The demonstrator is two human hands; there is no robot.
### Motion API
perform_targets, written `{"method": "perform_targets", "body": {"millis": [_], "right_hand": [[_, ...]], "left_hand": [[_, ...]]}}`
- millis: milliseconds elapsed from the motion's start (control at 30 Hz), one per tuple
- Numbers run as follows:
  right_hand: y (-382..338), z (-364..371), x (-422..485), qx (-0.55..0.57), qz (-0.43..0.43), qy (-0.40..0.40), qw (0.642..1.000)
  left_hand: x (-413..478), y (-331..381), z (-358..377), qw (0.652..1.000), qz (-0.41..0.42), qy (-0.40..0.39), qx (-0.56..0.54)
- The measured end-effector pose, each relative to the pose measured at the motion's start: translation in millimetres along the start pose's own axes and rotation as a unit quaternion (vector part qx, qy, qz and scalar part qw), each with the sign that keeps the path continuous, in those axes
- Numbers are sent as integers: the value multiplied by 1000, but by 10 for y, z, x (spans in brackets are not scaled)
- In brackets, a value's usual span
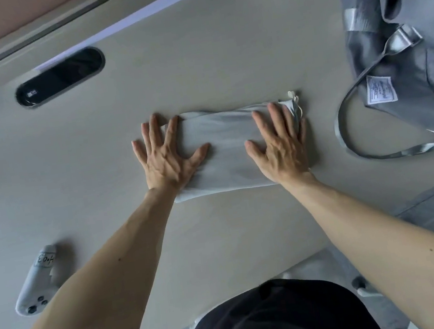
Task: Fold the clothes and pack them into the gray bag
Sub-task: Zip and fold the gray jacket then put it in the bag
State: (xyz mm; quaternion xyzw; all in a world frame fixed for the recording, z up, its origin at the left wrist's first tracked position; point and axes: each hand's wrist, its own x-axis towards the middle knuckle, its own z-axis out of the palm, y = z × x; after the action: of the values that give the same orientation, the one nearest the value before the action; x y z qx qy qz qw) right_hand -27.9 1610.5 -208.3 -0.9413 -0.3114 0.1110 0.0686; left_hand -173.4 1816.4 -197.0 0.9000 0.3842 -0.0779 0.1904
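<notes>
Both hands lie flat, fingers spread, no grip taken — left hand and right hand press the folded cloth onto the bench. Gray bag sits near, right — apart.

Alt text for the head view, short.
Two hands press flat on a folded light gray garment on a pale table, the left hand at its left end, the right hand on its right end. The gray bag lies to the right, apart from it; a white controller lies lower left.
</notes>
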Motion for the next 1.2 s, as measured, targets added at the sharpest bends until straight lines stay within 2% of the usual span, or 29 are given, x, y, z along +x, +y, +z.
{"method": "perform_targets", "body": {"millis": [200,400,500,633,667,733,833,900,967,1000,1100,1133,1200], "right_hand": [[25,29,6,35,41,30,998],[-3,26,53,21,87,43,995],[59,2,101,15,66,18,998],[262,-113,188,-15,8,-58,998],[316,-155,213,-5,24,-65,998],[430,-295,197,86,126,-35,988],[533,-566,-101,215,243,93,941],[487,-586,-436,252,307,104,912],[385,-567,-745,317,380,38,868],[322,-554,-876,370,408,-14,835],[167,-515,-1083,534,440,-154,705],[131,-486,-1106,565,426,-179,683],[78,-432,-1102,599,397,-199,666]], "left_hand": [[12,-14,-3,1000,-18,18,-15],[40,-13,31,998,-37,28,-39],[27,-17,35,998,-30,33,-41],[28,-37,-29,1000,-3,18,10],[18,-32,-71,999,8,21,27],[-21,42,-207,998,25,8,49],[-42,175,-428,993,11,-72,88],[-10,216,-489,983,0,-152,101],[-4,297,-500,979,-3,-201,44],[-15,362,-491,978,1,-207,2],[-102,595,-458,970,4,-233,-64],[-151,648,-434,965,-4,-252,-71],[-247,693,-371,949,-10,-297,-109]]}}
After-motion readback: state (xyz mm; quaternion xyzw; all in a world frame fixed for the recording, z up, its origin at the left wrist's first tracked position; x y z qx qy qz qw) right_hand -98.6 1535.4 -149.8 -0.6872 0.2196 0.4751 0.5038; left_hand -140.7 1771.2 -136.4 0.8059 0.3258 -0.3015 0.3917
